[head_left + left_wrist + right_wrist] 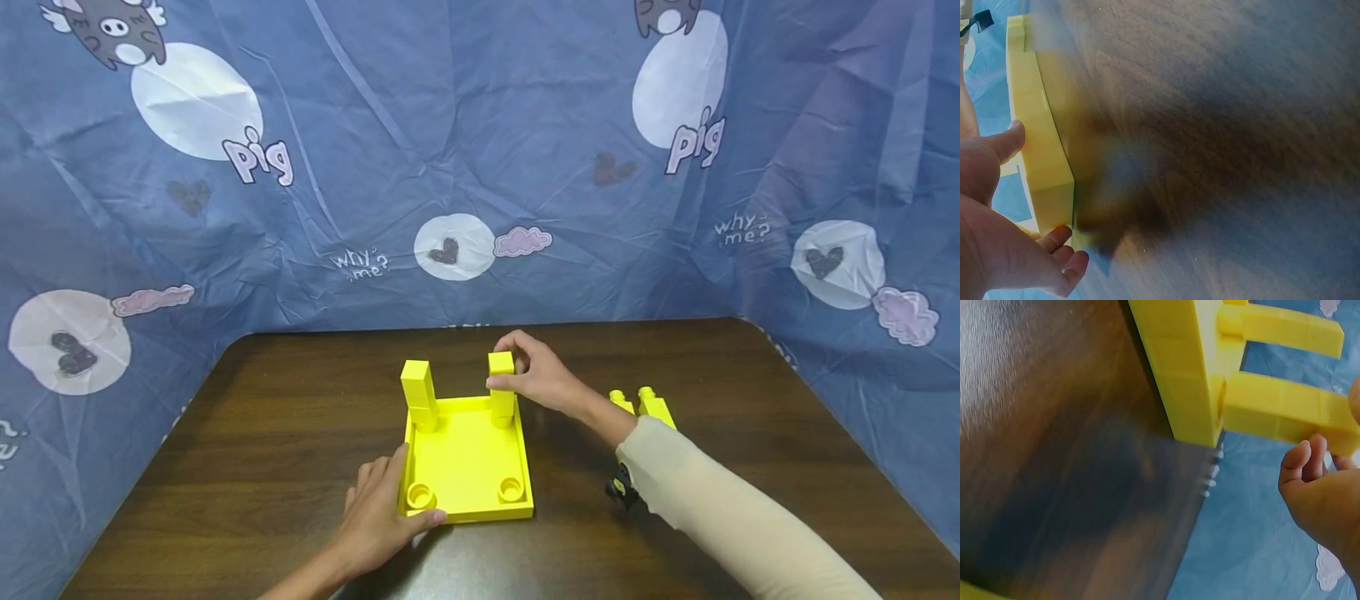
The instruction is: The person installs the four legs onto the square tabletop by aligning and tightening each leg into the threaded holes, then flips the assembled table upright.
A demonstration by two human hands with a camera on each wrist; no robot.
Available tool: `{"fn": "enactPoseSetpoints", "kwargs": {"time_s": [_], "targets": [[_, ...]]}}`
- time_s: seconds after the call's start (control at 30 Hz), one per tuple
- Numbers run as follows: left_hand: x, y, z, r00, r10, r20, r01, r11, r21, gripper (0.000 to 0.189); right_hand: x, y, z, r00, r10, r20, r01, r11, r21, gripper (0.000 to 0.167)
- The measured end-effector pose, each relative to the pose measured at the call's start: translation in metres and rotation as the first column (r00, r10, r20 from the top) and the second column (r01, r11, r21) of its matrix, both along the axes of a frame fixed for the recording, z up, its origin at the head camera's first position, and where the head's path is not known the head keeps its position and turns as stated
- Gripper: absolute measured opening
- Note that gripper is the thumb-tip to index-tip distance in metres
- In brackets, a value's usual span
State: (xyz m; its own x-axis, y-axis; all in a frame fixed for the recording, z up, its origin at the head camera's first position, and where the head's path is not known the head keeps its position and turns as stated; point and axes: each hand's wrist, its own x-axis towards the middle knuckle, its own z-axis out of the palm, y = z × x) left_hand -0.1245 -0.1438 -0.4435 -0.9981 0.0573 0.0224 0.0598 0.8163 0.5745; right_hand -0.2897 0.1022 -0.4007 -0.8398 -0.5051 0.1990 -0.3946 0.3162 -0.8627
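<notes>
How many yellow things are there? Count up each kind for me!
Yellow tray: 1
Upright yellow posts at the tray's far corners: 2
Loose yellow posts right of the tray, partly hidden by the sleeve: 2
Total: 5 yellow things that I can see

The bare left hand (375, 517) grips with thumb (429, 520) apart from fingers (393, 472); the bare right hand (542, 377) pinches, its cream-sleeved forearm (720, 504) slanting inward.
</notes>
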Motion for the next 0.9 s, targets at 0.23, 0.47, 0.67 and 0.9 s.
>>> {"fn": "enactPoseSetpoints", "kwargs": {"time_s": [0.23,0.47,0.67,0.9], "targets": [[-0.001,0.0,-0.001,1.0,0.007,-0.002,-0.007,1.0,-0.014,0.103,-0.006,0.019,0.017,0.986,0.163,0.022,-0.164,0.983,0.076,0.051],[-0.002,0.0,-0.001,1.0,0.012,0.005,-0.012,1.0,-0.012,0.103,-0.009,0.022,0.025,0.974,0.218,0.055,-0.224,0.965,0.137,0.042],[-0.004,0.0,-0.003,1.0,0.01,0.008,-0.01,1.0,-0.009,0.103,-0.009,0.016,0.022,0.984,0.178,0.022,-0.179,0.976,0.123,0.035],[-0.004,-0.001,-0.003,1.0,0.009,-0.003,-0.009,1.0,-0.004,0.104,-0.007,0.006,0.009,0.996,-0.029,-0.084,0.035,0.996,0.079,0.032]]}}
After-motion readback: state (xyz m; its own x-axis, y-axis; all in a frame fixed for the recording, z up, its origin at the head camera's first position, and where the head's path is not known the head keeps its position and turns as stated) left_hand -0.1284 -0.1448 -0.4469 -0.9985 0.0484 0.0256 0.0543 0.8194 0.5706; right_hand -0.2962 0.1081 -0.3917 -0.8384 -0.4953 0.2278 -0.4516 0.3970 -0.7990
